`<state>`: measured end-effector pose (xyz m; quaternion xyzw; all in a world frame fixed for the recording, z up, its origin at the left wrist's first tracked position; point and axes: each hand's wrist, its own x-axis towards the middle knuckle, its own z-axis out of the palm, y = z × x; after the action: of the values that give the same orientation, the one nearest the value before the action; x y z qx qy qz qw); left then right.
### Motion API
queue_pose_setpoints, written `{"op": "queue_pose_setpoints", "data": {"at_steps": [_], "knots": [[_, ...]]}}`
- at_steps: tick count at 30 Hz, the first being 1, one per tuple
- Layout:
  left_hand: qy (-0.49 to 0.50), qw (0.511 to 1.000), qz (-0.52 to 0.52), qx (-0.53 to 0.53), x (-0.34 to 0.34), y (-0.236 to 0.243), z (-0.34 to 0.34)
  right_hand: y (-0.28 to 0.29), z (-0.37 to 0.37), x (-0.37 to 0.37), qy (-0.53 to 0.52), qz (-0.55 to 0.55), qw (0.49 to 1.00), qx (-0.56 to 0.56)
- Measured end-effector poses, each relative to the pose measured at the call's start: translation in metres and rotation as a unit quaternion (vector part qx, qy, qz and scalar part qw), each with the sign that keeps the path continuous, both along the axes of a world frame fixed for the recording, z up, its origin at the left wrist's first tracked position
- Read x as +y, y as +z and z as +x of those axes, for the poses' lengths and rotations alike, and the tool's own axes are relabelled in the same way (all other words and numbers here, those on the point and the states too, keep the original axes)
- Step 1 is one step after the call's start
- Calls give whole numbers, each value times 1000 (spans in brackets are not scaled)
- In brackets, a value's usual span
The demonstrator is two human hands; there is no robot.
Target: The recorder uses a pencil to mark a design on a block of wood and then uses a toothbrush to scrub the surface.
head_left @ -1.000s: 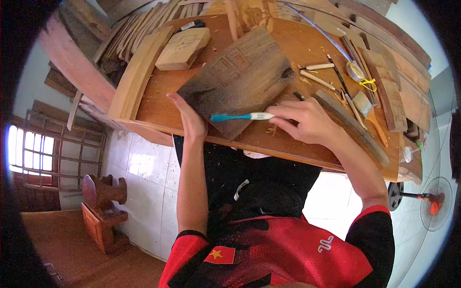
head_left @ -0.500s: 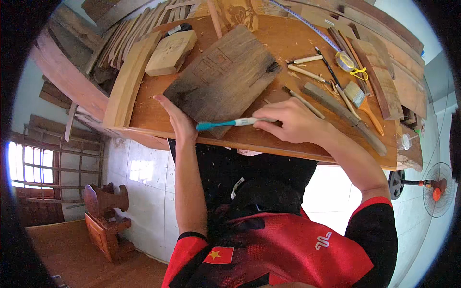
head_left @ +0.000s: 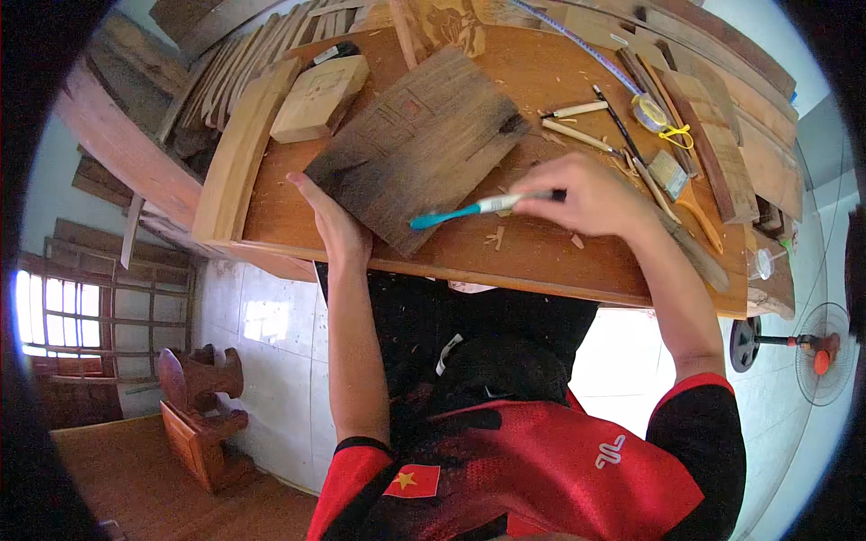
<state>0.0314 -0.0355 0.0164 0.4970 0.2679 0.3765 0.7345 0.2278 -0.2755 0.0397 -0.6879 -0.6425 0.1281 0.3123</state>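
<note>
My left hand (head_left: 336, 224) grips the lower left edge of a dark wooden board (head_left: 424, 135), thumb along the edge and the other fingers mostly hidden. The board lies tilted on the table, with square outlines carved near its upper left side. In my right hand (head_left: 582, 194) is a toothbrush (head_left: 492, 204), teal and white, pinched between thumb and fingers. Its teal end points left over the board's near corner. I cannot make out the bristles clearly.
Right of the board lie carving tools (head_left: 582, 140), a flat paintbrush (head_left: 695, 216), a tape measure (head_left: 648, 113) and a grey bar (head_left: 704, 261). A pale carved block (head_left: 320, 99) and a long plank (head_left: 244, 162) sit at left. Wood shavings (head_left: 494, 237) dot the brown table (head_left: 541, 275).
My right hand has risen and shifted right with the toothbrush. The teal end has moved from beside my left wrist to the board's near corner. My left hand and the board have barely moved.
</note>
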Motion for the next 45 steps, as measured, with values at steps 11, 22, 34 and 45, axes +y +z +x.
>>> {"op": "queue_pose_setpoints", "data": {"at_steps": [11, 22, 34, 45], "knots": [[18, 1000, -3, 18, 7, -6, 2, 36, 52, -43, -228, -50, 972, 0], [27, 999, -18, 3, -2, 2, 3, 42, 57, -54, -217, -89, 971, 42], [13, 1000, 2, 7, 3, -1, 4, 43, 51, -53, -168, -49, 985, 6], [61, 998, 19, -4, -15, 5, 8, 27, 71, -62, -258, 6, 946, -197]]}}
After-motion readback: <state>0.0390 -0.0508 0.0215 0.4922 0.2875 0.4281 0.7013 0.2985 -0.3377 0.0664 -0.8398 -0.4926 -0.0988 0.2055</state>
